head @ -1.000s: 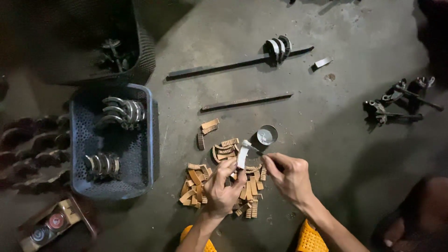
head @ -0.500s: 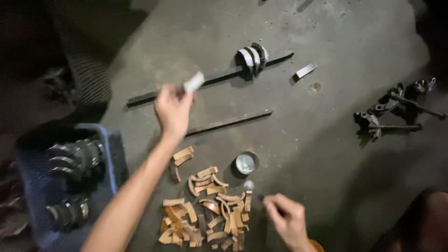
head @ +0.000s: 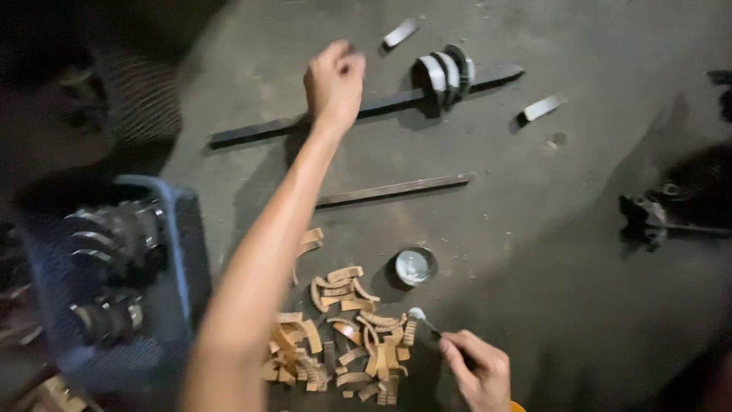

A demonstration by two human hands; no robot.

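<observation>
The left hand (head: 334, 82) is stretched far out over the concrete floor (head: 534, 229), fingers curled together in a loose fist above the long dark bar (head: 366, 107). Whether anything sits inside that fist cannot be told; the picture is blurred there. Near the right end of the bar stand three curved grey shoes (head: 446, 72), leaning together on it. A small pale strip (head: 400, 32) lies beyond them towards the far edge of the floor, and another pale strip (head: 543, 107) lies to their right, with a small dark spot just beside it.

The right hand (head: 479, 370) stays low at the near edge, clamped on the thin handle of a small spoon-like tool (head: 422, 319) whose pale tip points towards the pile of tan curved pieces (head: 343, 336). The pile spreads over the floor between the two arms, the tool's tip touching or just beside its right edge. A few tan pieces (head: 309, 240) lie apart at its far left. A small round tin (head: 414, 267), open and shiny inside, stands just beyond the pile.

A shorter rod (head: 396, 189) lies between the tin and the long bar. On the left a blue crate (head: 179, 252) holds dark ribbed metal parts (head: 114, 229). At the right edge sits a dark metal assembly (head: 648, 217).
</observation>
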